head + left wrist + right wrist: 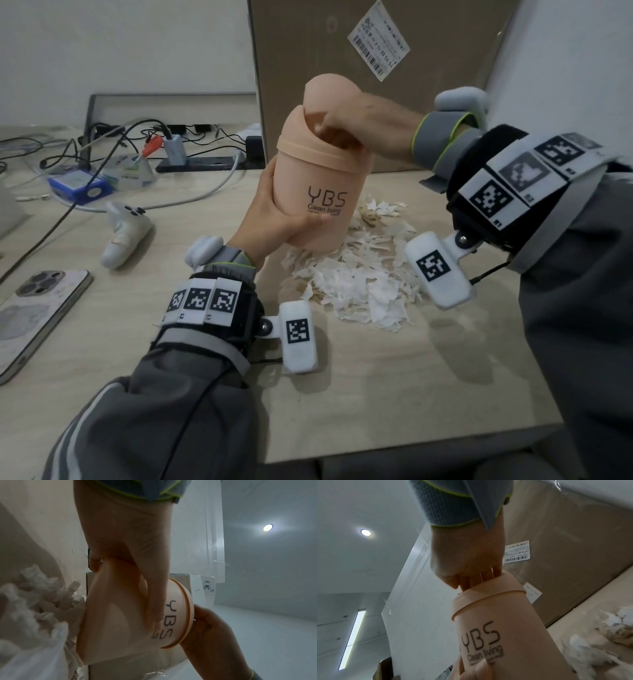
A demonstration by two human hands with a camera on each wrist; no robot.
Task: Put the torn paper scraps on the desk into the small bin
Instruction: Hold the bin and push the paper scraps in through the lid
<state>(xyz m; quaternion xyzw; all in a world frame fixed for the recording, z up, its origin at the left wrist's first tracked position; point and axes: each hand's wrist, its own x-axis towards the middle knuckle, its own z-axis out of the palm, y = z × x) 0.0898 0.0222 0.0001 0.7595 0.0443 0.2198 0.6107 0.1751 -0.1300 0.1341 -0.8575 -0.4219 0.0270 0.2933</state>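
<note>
I'm seeing open desk (pixel 394 394) along the lower middle of the frame. The cardboard box (pixel 342 51) is walling off the top, cables (pixel 113 137) and a phone (pixel 37 315) are crowding the left, scraps (pixel 359 281) are piling up centre.

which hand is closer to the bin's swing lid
Right. The right hand has its fingers pushed into the swing lid at the top of the bin. The left hand grips the bin's lower body, below the lid.
</note>
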